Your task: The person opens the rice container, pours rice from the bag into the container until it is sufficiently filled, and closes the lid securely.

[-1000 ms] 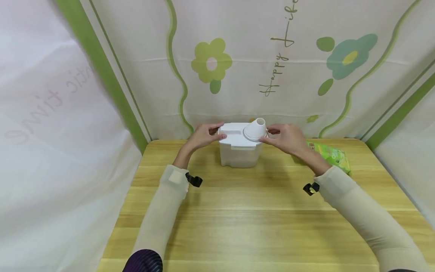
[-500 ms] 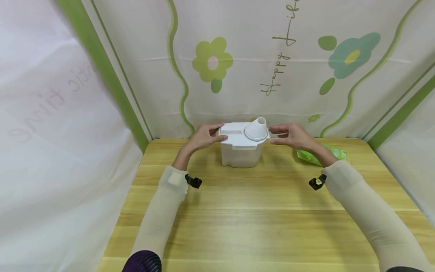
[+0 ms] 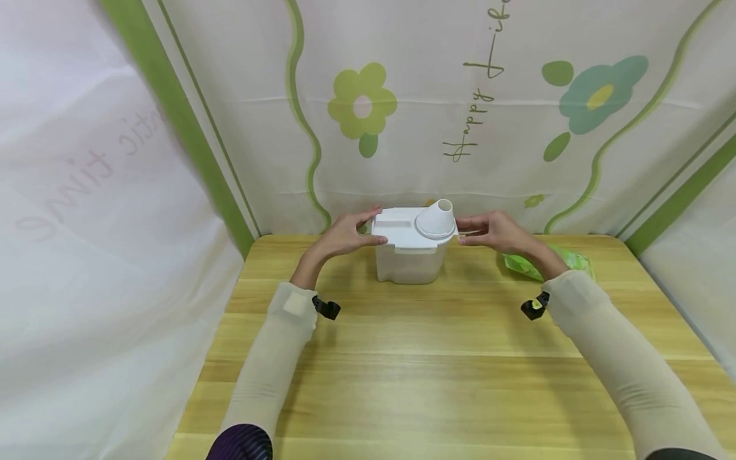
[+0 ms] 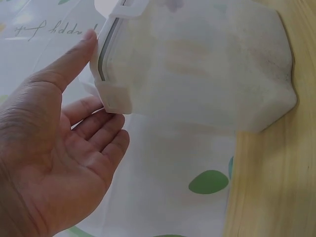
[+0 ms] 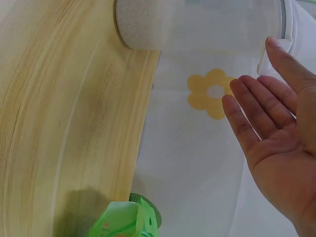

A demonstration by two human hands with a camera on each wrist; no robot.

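Observation:
A translucent plastic storage container (image 3: pixel 408 265) with pale grainy contents stands upright at the table's back. Its white lid (image 3: pixel 397 223) carries a cone-shaped cap (image 3: pixel 437 220) at the right. My left hand (image 3: pixel 347 235) spans the lid's left end; in the left wrist view the thumb is at the lid's edge and relaxed fingers touch or lie beside the end latch (image 4: pixel 116 96). At the other end is my right hand (image 3: pixel 494 231), thumb tip on the outward-tilted right latch (image 5: pixel 268 59), fingers extended just beneath it. Whether those fingers touch the latch cannot be told.
A green packet (image 3: pixel 577 260) lies on the wooden table (image 3: pixel 414 370) behind the right forearm. White curtains (image 3: pixel 402 64) printed with flowers hang at the back and both sides, close behind the container.
My right hand has drawn back from beside the cone-shaped cap to the right end of the lid, where the latch now sticks out. The left hand's thumb and fingers have spread slightly.

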